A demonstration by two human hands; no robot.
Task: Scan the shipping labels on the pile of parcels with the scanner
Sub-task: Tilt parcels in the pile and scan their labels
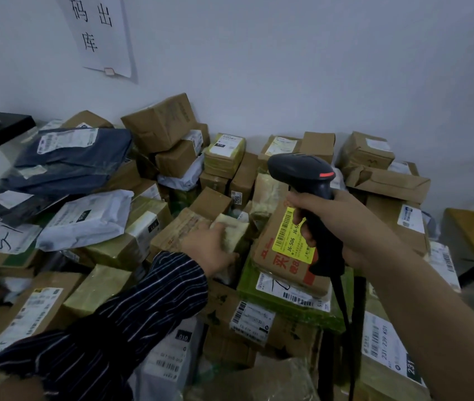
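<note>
My right hand (345,227) wraps its fingers round the handle of the black scanner (302,172), whose head points toward about 9 o'clock. It is over the pile of parcels (160,125), which spreads from 8 o'clock round to 3 o'clock against the wall. Just behind the handle lies a brown parcel (282,267) with a yellow label (286,233). At its 9 o'clock, my left hand (209,250) rests on a small pale parcel (234,230); blur hides whether my fingers grip it.
</note>
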